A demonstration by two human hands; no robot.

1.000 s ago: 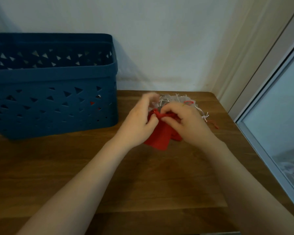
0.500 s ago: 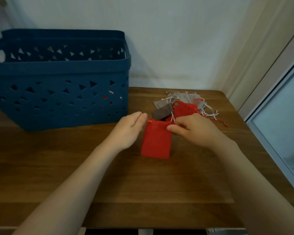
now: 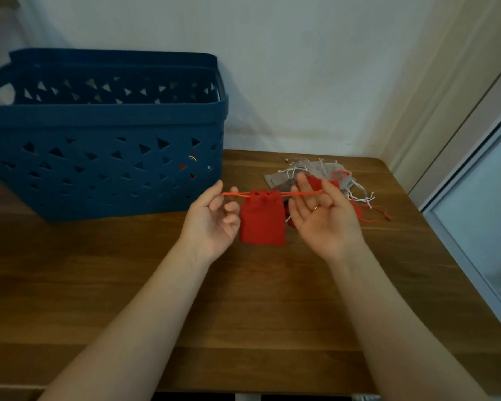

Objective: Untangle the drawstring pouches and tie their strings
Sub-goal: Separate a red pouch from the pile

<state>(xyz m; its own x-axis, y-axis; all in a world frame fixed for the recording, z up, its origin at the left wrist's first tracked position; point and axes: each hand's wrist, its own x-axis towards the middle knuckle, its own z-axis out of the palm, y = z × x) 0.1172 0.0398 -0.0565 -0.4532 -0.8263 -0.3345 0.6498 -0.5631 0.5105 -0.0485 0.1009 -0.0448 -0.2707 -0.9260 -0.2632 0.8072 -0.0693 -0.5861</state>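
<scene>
Desk (image 3: 128,299), wooden, carries everything. Blue basket (image 3: 104,157) sits far left; through its triangular holes bits of red and white show, likely more pouches, but the contents can't be made out. Pile of pouches (image 3: 310,172), grey and red with white strings, lies far right, strings crossing each other, not yet sorted.

Red pouch (image 3: 262,219) hangs between the hands, just above the desk, mouth gathered shut. Its red drawstring (image 3: 298,193) runs taut left and right from the mouth.

Left hand (image 3: 211,218) pinches the left string end between thumb and index finger, other fingers loosely curled. Right hand (image 3: 324,218) is palm up, string held near the fingertips; exact pinch hard to see.

Risks, as judgement: thin cord could slip from either pinch, dropping the pouch. Uneven pull would draw one end through the channel. Right hand sits close to the pile, so loose white strings could snag and re-tangle.
</scene>
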